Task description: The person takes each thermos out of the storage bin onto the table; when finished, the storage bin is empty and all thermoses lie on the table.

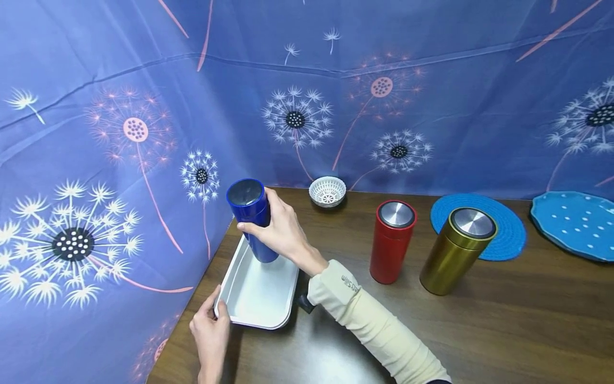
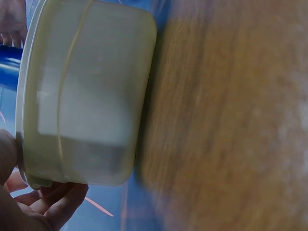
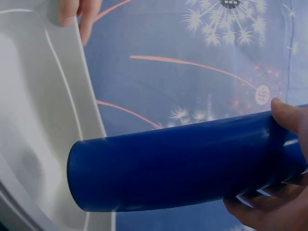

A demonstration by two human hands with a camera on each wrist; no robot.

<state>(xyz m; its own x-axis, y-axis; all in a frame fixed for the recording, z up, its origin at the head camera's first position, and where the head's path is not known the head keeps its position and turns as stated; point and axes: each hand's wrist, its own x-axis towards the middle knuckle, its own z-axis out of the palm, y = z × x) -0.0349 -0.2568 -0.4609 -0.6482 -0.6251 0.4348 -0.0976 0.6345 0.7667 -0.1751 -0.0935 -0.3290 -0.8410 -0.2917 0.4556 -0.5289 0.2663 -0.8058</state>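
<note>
In the head view my right hand [image 1: 284, 228] grips a blue thermos bottle [image 1: 261, 248] with a dark lid top, thumb on one side and fingers on the other. The bottle's base is over the inside of a white rectangular tub [image 1: 259, 323]; whether it touches the tub's floor I cannot tell. My left hand [image 1: 210, 332] holds the tub's near left corner. In the left wrist view the left thumb lies on the rim and the fingers curl under the tub [image 2: 96, 96]. The right wrist view shows the bottle [image 3: 168, 166] tilted across that frame, held near its lid end.
A red thermos bottle [image 1: 389, 250] and a gold one [image 1: 451, 261] stand to the right. Behind the gold bottle lies a blue round mat [image 1: 508, 234], with a blue dotted tray [image 1: 575, 224] farther right. A small patterned bowl [image 1: 328, 192] sits by the fabric backdrop.
</note>
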